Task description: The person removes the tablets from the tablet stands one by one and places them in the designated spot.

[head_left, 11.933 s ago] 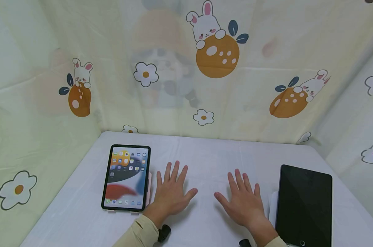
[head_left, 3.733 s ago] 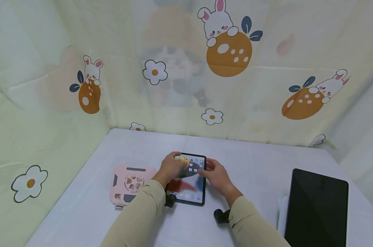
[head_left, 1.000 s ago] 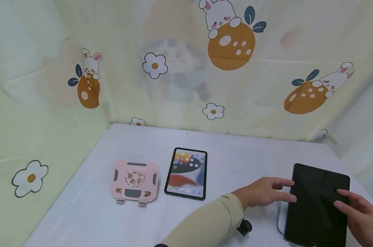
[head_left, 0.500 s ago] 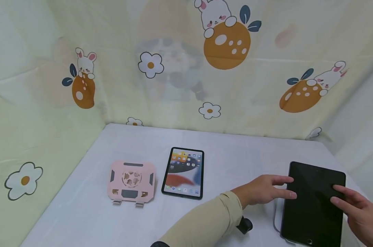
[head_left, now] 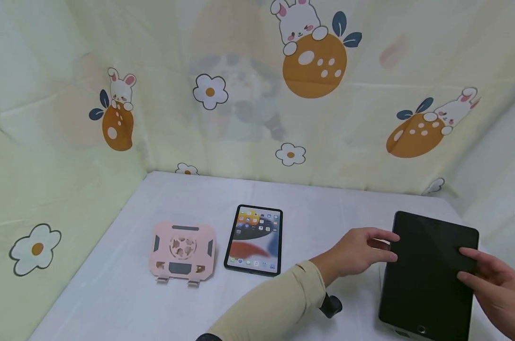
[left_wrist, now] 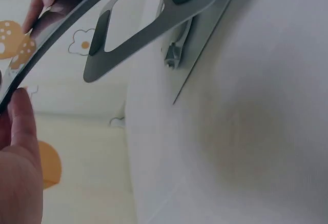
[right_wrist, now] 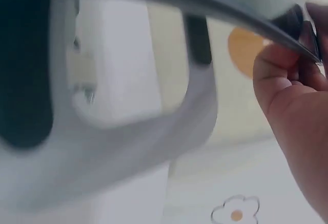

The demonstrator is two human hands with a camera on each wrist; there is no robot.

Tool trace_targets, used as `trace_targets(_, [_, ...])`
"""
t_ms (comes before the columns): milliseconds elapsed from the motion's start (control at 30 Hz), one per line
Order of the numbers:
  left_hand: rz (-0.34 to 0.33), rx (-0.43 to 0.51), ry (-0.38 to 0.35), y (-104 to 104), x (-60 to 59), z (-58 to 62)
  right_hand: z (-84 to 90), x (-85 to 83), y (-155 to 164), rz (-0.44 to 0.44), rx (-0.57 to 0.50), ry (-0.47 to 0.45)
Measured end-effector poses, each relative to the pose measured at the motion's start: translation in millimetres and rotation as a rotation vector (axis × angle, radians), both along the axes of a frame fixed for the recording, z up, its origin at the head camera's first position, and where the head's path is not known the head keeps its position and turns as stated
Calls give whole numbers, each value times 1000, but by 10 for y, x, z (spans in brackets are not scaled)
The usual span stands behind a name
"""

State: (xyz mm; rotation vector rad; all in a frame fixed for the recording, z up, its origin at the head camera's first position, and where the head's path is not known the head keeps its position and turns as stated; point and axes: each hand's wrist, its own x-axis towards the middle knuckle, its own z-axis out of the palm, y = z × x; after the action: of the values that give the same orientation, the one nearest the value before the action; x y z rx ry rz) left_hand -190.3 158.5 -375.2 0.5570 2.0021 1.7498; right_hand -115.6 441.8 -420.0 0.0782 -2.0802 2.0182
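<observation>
A large dark tablet [head_left: 428,274] is held at the right, lifted and tilted above a grey-white stand [left_wrist: 174,19] that lies on the white table [head_left: 308,213]. My left hand [head_left: 385,246] pinches the tablet's left edge, thumb [left_wrist: 21,116] below the rim. My right hand [head_left: 470,267] grips the right edge; its fingers [right_wrist: 287,90] curl under the rim, with the stand [right_wrist: 128,147] blurred below. In the head view the tablet hides most of the stand.
A small lit tablet [head_left: 254,239] lies flat at the table's middle. A pink folded stand [head_left: 182,250] lies to its left. Patterned cloth walls [head_left: 257,94] close in the table at the back and on both sides.
Both hands closed on the large tablet's side edges and raised it off its stand, so it now sits higher and more tilted. The small tablet and pink stand have not moved.
</observation>
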Motion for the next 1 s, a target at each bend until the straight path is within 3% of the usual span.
trace_targets(100, [74,1,51,-32,9,18,151,26,-186,40,-61,46])
trace_targets(200, [114,7,100,-108,-14,43,250,15,-335,23,3,44])
trace_targets(367, [120,28,153,-312,-110,88,378,-76,-539,-31,105,5])
trace_targets(500, [140,42,148,-492,-202,97,473,-187,-695,0,105,-6])
trace_targets(667, [209,31,123,-716,-323,79,555,-357,-928,13,212,-28])
trace_targets(833, [254,12,103,-913,-405,51,563,-519,-1157,-32,378,-70])
trace_targets(1000, [286,3,94,-1067,-484,14,558,-656,-1363,-37,404,-99])
